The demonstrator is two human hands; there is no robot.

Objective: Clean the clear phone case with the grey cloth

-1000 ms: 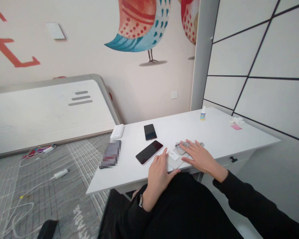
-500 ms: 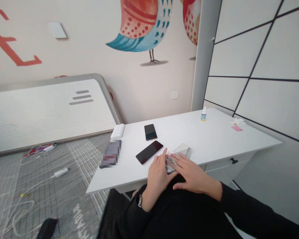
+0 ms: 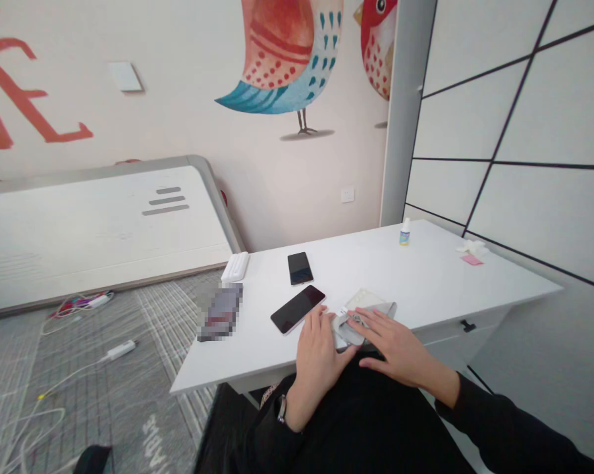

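Grey folded cloth [image 3: 363,319] at the near edge of the white surface [image 3: 425,276], pressed flat under both hands, left hand [image 3: 321,345] and right hand [image 3: 393,339], fingers extended and gripping nothing; judged light, limp and non-fragile, best pinched at a free corner or folded edge.

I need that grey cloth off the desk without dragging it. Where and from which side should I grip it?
Probably the far right corner of the grey cloth: it lies flat and free there, while the left hand and right hand press the near part. Come from the far side, pinching the edge off the white desk.
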